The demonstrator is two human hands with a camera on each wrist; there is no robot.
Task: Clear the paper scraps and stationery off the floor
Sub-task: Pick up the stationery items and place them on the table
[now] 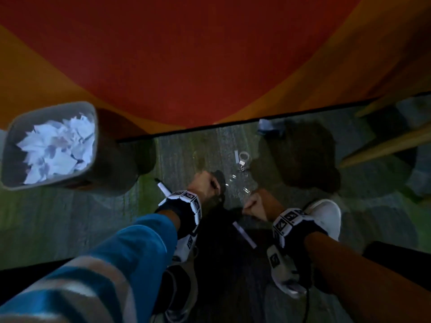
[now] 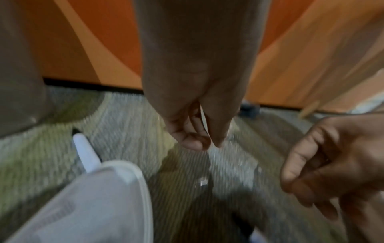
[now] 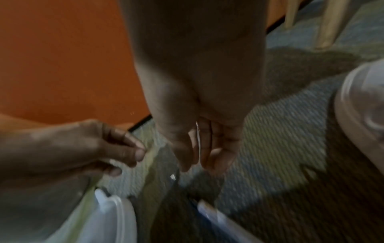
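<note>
Several small metal clips [image 1: 242, 164] and a clear ring [image 1: 244, 156] lie scattered on the carpet by the wall. My left hand [image 1: 207, 186] hovers just short of them, fingers curled; the left wrist view shows a thin pale sliver [image 2: 202, 118] pinched between its thumb and fingers. My right hand [image 1: 254, 203] is curled beside it, and a thin pale sliver [image 3: 197, 143] shows inside it too. Both slivers are too blurred to identify. One white marker [image 1: 163, 188] lies left of my left wrist. Another marker [image 1: 243, 234] lies between my feet.
A grey bin [image 1: 46, 110] holding paper scraps [image 1: 58, 148] stands at the left against the orange-red wall [image 1: 186, 54]. Wooden chair legs [image 1: 384, 145] stand at the right. My white shoes [image 1: 326, 215] flank the hands. A small bluish object [image 1: 265, 125] sits at the wall base.
</note>
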